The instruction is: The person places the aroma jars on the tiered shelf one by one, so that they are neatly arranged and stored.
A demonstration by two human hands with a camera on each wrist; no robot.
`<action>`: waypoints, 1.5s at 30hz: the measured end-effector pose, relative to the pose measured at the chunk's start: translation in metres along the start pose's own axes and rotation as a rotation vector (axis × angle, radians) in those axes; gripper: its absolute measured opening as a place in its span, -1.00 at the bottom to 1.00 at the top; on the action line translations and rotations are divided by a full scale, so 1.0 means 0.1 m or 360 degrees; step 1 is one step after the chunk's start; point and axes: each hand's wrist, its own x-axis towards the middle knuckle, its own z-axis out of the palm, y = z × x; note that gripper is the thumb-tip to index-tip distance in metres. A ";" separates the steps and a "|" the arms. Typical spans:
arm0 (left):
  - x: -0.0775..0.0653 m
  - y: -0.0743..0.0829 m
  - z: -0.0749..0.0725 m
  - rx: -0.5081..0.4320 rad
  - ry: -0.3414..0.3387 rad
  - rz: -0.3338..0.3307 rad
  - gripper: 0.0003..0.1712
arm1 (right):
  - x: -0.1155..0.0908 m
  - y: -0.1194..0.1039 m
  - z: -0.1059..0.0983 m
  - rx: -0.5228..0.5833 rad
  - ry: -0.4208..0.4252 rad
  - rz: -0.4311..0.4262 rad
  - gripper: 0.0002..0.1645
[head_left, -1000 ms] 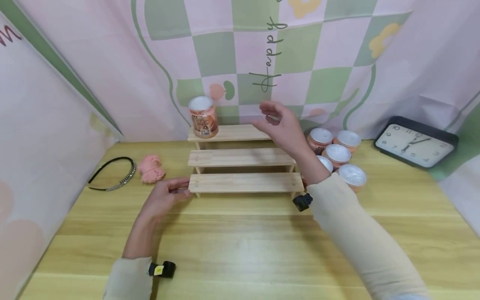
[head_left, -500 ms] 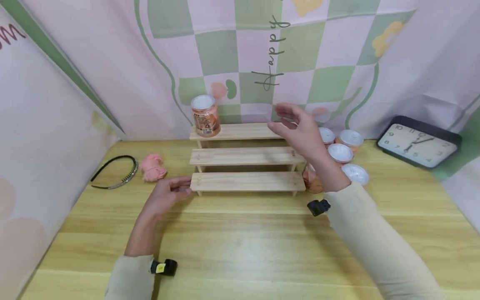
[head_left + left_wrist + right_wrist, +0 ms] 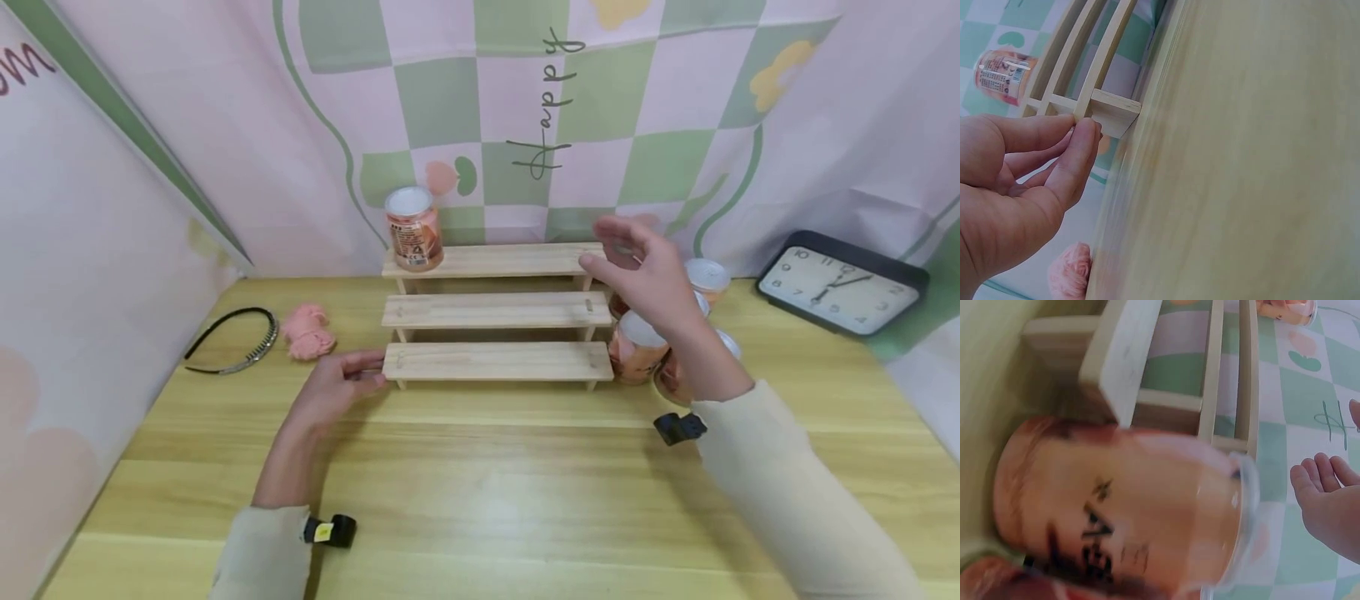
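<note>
A three-tier wooden step shelf (image 3: 498, 362) stands on the table. My left hand (image 3: 330, 387) is at the left end of its lowest board; in the left wrist view, thumb and forefinger pinch that board's end. One orange-labelled jar (image 3: 415, 237) with a clear lid stands upright on the top tier at the left. My right hand (image 3: 651, 271) is raised in the air by the top tier's right end, fingers relaxed and holding nothing. Below it several similar jars (image 3: 636, 352) cluster at the shelf's right side, partly hidden by the hand and forearm. One large jar (image 3: 1116, 506) fills the right wrist view.
Left of the shelf lie a black headband (image 3: 262, 346) and a bundle of pink yarn (image 3: 308, 332). A black-framed clock (image 3: 838, 283) leans at the back right. A printed checkered cloth (image 3: 517, 100) hangs behind the wooden table (image 3: 480, 492).
My right hand has moved right, away from the top tier and over the jars, uncovering the shelf's right ends. The left hand keeps its place on the lowest board.
</note>
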 end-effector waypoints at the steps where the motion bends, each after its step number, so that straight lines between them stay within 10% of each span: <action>1: 0.00 0.00 0.00 -0.0005 -0.0001 0.0001 -0.47 | -0.02 0.01 -0.02 -0.0003 0.0000 0.0012 -0.23; 45: 0.01 -0.04 -0.02 -0.0039 -0.0010 0.0016 -0.47 | -0.69 0.68 -0.84 -0.0412 0.0145 0.0171 -0.26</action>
